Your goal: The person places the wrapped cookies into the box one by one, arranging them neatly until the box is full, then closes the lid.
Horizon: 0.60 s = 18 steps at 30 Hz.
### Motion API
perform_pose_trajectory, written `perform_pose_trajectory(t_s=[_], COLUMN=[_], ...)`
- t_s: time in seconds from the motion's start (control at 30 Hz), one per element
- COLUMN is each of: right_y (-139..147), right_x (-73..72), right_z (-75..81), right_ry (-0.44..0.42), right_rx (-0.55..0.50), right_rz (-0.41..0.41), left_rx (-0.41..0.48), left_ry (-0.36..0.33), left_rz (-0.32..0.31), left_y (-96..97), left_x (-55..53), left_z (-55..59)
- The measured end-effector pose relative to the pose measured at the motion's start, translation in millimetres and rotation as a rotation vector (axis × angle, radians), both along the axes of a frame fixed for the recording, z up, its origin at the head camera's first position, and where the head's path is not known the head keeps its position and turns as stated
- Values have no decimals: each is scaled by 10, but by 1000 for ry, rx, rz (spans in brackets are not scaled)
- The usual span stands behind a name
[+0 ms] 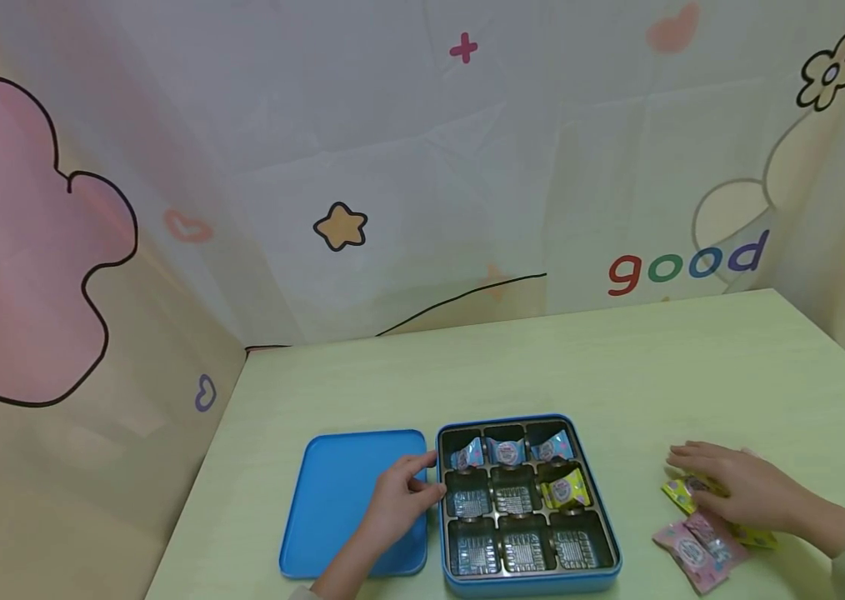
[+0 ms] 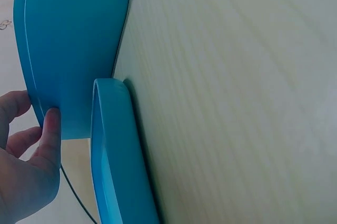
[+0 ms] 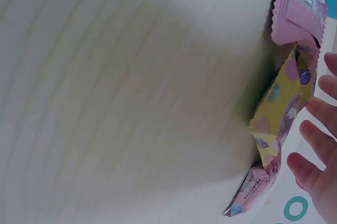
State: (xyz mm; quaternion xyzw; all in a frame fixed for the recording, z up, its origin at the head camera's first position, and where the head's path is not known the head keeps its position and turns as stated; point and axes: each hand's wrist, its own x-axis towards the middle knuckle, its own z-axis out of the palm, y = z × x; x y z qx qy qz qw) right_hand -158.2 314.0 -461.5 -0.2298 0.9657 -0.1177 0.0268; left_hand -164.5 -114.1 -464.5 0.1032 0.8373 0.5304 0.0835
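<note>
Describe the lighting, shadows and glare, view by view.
Head: soft light, small glints on the dark tray inside the blue box; left wrist: bluish cast, a dark shadow running along the lid on the table; right wrist: dimmer, a soft shadow beside the yellow packet.

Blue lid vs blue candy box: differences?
The blue lid is shallow; the blue candy box is deeper.
The blue lid is undivided; the blue candy box carries a dark nine-compartment insert.
The blue lid shows no candy; the blue candy box holds three blue-wrapped candies and one yellow-wrapped candy.
Shared: blue colour, rounded corners, both on the table.
</note>
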Motion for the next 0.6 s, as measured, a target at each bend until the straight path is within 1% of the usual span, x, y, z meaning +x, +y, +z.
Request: perform_pose_trajectory(t_s=[0.07, 0.1, 0.3, 0.37, 0.4, 0.43, 0.57, 0.6], right_y=[10, 15, 41, 48, 52, 55, 61, 62], right_x=[2, 5, 30, 32, 30, 29, 25, 25], right_z=[-5, -10, -79, -97, -105, -112, -134, -140], right_ry=[-3, -2, 45, 59, 66, 70, 113, 132], right_rx=[2, 3, -6, -9, -9, -9, -3, 3], right_rz=[-10, -12, -6, 5, 6, 8, 38, 44], left_rx=[-9, -14, -23, -25, -22, -23, -5, -6], left_ry=[0, 0, 5, 5, 3, 1, 6, 4], left_rz=[2, 2, -4, -6, -6, -4, -5, -2], left_y=[7, 14, 69, 74, 73, 67, 22, 21], left_x=[6, 16, 135, 149, 146, 128, 36, 31], left_z=[23, 53, 344, 372, 364, 327, 93, 85])
